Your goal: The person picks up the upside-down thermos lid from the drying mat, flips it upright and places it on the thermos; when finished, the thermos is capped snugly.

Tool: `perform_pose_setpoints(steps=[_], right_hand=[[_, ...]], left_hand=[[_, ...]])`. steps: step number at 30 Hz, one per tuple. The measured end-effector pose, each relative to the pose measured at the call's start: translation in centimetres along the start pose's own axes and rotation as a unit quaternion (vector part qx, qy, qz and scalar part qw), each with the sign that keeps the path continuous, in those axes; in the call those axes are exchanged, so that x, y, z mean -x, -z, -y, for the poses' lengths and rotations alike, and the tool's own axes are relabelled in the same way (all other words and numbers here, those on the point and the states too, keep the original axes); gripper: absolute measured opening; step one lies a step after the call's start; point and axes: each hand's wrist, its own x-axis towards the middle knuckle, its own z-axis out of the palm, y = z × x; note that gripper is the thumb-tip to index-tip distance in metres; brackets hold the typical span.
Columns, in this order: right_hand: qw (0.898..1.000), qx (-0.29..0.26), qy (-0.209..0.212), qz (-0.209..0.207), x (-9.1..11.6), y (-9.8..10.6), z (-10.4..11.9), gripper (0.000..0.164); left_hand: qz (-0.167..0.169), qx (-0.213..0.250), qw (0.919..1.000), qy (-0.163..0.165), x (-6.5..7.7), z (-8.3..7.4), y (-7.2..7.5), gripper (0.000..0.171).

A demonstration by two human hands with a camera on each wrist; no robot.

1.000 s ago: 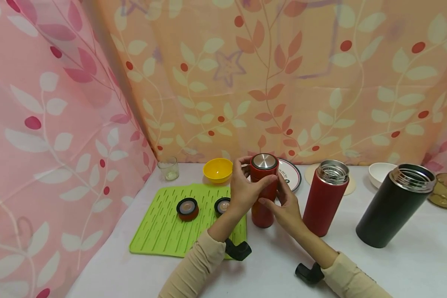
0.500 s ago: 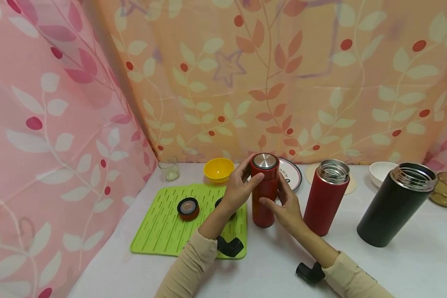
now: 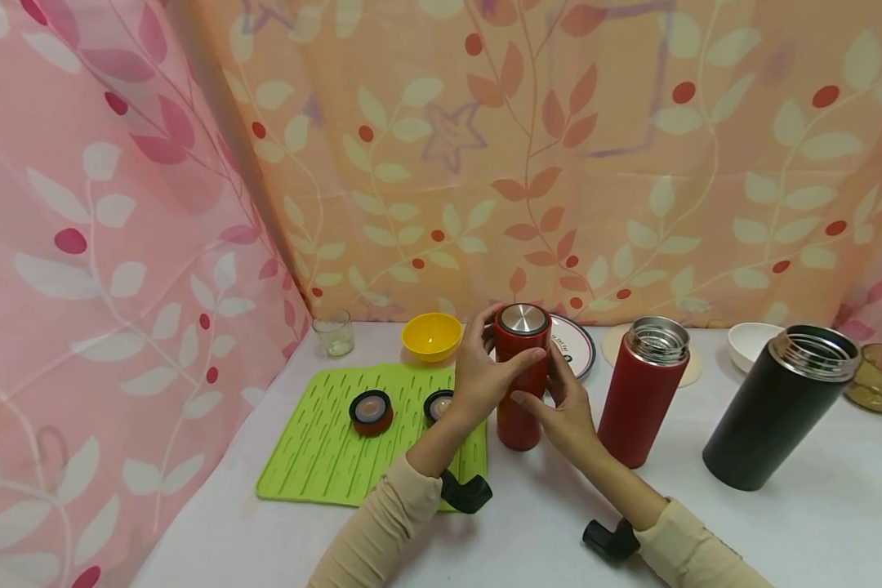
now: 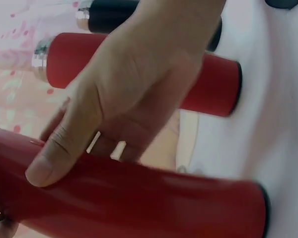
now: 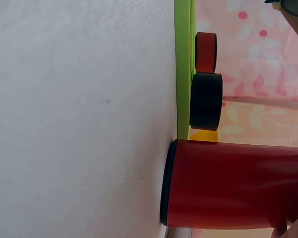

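Observation:
A slim red thermos flask [image 3: 518,429] stands upright on the table in the head view, its steel-topped lid [image 3: 523,318] on it. My left hand [image 3: 479,377] grips the flask around its lid and upper part, thumb across the front. Lower down, my right hand [image 3: 564,407] holds the body steady from the right, thumb on the front. In the left wrist view the right hand [image 4: 134,84] wraps the red body [image 4: 154,198]. The right wrist view shows the flask's dark base [image 5: 168,183] on the tabletop; most of the left hand is out of that view.
Right of the hands stand a lidless red flask [image 3: 641,400] and a lidless black flask [image 3: 775,412]. A green mat [image 3: 312,457] with a red-sided lid [image 3: 371,412] and a black lid [image 3: 437,404] lies left. Behind are a glass [image 3: 334,335], yellow bowl [image 3: 431,339] and plate [image 3: 576,347].
My left hand has turned leftward about the lid, thumb drawn back, then turned again to the right so the thumb lies across the front. The right hand and the flask stay in place.

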Motion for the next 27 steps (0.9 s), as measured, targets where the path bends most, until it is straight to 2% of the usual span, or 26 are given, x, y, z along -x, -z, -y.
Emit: perform_pose_setpoints(steps=[3,10,13,21,27], right_hand=[[1.0,0.001,0.003,-0.002,0.0,0.0,-0.1,0.085],[1.0,0.01,0.014,-0.005,0.1,0.0,-0.1,0.085],[1.0,0.009,0.014,-0.006,0.0,0.0,-0.1,0.085],[1.0,0.003,0.003,-0.006,0.1,0.0,0.1,0.086],[1.0,0.009,0.004,-0.003,0.1,0.1,0.3,0.087]], left_hand=[[0.004,0.024,0.9997,-0.009,0.0,0.4,0.2,0.062],[0.072,0.05,0.9957,-0.03,-0.6,1.1,1.4,0.054],[0.084,0.055,0.9945,-0.029,-0.7,1.2,1.5,0.054],[0.06,0.049,0.997,-0.002,-0.6,0.9,1.0,0.059],[0.05,0.025,0.9982,-0.021,-0.7,0.7,0.6,0.056]])
